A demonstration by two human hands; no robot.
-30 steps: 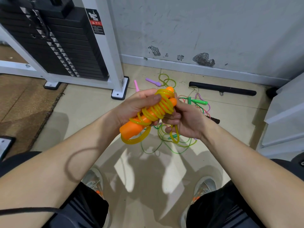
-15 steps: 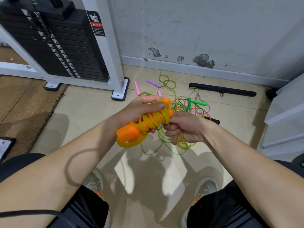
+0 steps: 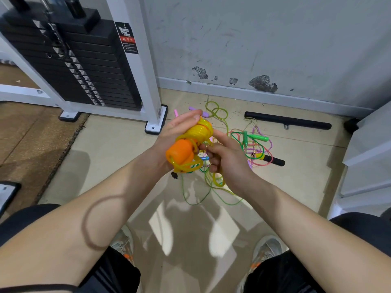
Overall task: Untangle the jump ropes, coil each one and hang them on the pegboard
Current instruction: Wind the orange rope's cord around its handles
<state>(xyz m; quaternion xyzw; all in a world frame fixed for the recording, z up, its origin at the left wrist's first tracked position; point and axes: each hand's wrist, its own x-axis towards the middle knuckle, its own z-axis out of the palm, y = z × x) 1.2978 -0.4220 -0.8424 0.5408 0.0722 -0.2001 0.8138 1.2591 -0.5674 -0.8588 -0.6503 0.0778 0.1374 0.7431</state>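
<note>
With the left hand (image 3: 176, 132) gripping the fat orange plastic handles (image 3: 179, 153), the right hand (image 3: 230, 163) pinching the clear yellow rope (image 3: 202, 130) should pull wraps snug.

Beige tiled floor (image 3: 118, 149): tangled jump ropes (image 3: 251, 144), black bar (image 3: 287, 123), brown mat (image 3: 31, 132).

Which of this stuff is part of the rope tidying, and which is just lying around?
Job: yellow rope wound on orange handles, in the left hand and right hand; tangled ropes.
Lying about: black bar, weight machine, brown mat.
</note>
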